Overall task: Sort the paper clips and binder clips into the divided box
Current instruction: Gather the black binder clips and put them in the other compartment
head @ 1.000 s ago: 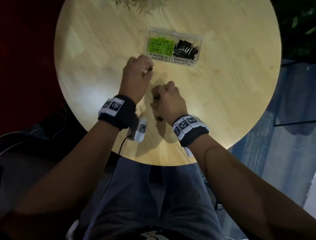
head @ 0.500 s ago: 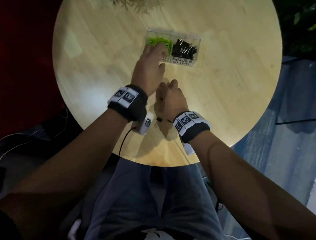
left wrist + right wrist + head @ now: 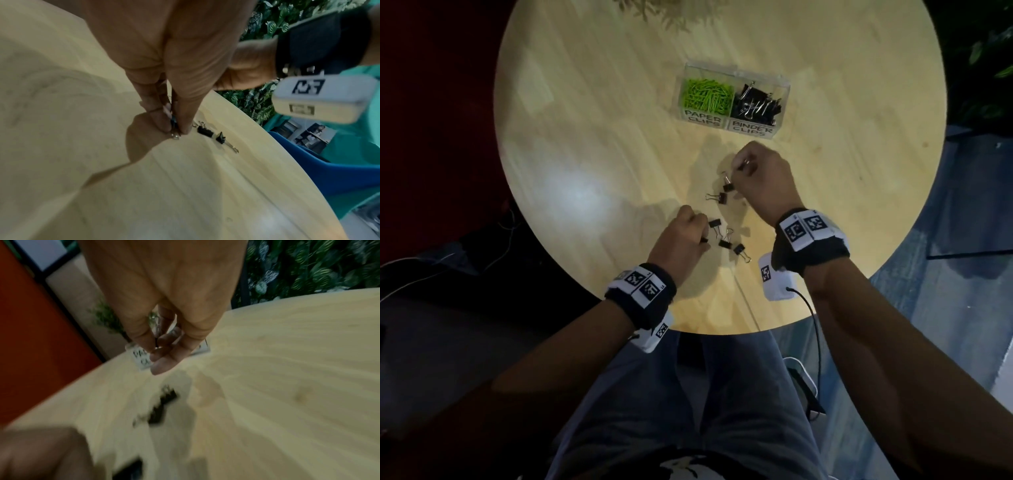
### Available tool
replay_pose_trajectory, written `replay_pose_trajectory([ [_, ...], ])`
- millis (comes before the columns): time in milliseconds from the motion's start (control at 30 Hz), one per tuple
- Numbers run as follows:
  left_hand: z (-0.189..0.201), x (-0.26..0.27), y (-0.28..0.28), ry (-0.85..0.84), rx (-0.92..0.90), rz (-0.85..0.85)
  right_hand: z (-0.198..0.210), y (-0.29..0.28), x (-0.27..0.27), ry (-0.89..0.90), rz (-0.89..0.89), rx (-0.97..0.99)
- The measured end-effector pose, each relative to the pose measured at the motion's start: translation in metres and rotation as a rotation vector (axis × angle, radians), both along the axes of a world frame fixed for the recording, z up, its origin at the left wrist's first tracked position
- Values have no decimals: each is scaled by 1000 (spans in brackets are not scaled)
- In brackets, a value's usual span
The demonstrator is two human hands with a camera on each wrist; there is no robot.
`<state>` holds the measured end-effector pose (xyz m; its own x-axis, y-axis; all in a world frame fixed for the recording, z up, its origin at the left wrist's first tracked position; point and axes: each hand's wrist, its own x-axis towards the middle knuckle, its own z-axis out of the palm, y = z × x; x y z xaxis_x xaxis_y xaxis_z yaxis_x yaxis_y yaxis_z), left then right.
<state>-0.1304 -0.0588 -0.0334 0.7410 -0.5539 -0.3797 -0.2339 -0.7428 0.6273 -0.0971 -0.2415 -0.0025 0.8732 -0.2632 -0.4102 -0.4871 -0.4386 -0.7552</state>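
Note:
The clear divided box (image 3: 732,118) stands at the table's far side, with green paper clips (image 3: 705,96) in its left compartment and black binder clips (image 3: 756,104) in its right. Several loose binder clips (image 3: 724,241) lie between my hands. My left hand (image 3: 700,236) pinches one binder clip (image 3: 174,125) against the tabletop. My right hand (image 3: 739,168) hovers just short of the box, its fingers curled round a small binder clip (image 3: 746,162) whose wire handle shows. The right wrist view is blurred; my right hand (image 3: 158,345) pinches something there.
The round wooden table (image 3: 585,137) has bare wood to the left and right of the box. Two more loose clips (image 3: 722,192) lie under my right hand. A leafy plant (image 3: 671,13) sits at the far edge. My knees are below the near edge.
My left hand has drawn back from the paper clip compartment to the near clips and pinched one. My right hand has risen from the pile toward the box.

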Motion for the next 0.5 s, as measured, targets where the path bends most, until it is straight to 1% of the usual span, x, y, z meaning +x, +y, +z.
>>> replay_pose_trajectory([
  [100, -1, 0, 1, -18, -16, 6, 16, -17, 23, -159, -125, -40],
  [167, 3, 4, -1, -25, -63, 44, 25, -29, 43, -199, -147, -99],
  [200, 9, 9, -7, -4, -89, 75, 28, -35, 52, -180, -124, -125],
  [267, 26, 28, -24, 19, -93, 123, 29, -43, 63, -66, -13, -187],
  [333, 40, 58, -47, -51, -86, 157, 24, -48, 58, -12, 60, -277],
  [367, 44, 75, -60, -82, -105, 174, 22, -48, 51, -29, 46, -306],
  [433, 48, 106, -84, -139, -145, 194, 21, -44, 27, -56, 6, -320],
  [500, 50, 131, -101, -167, -120, 178, 17, -32, -4, 0, 66, -307],
])
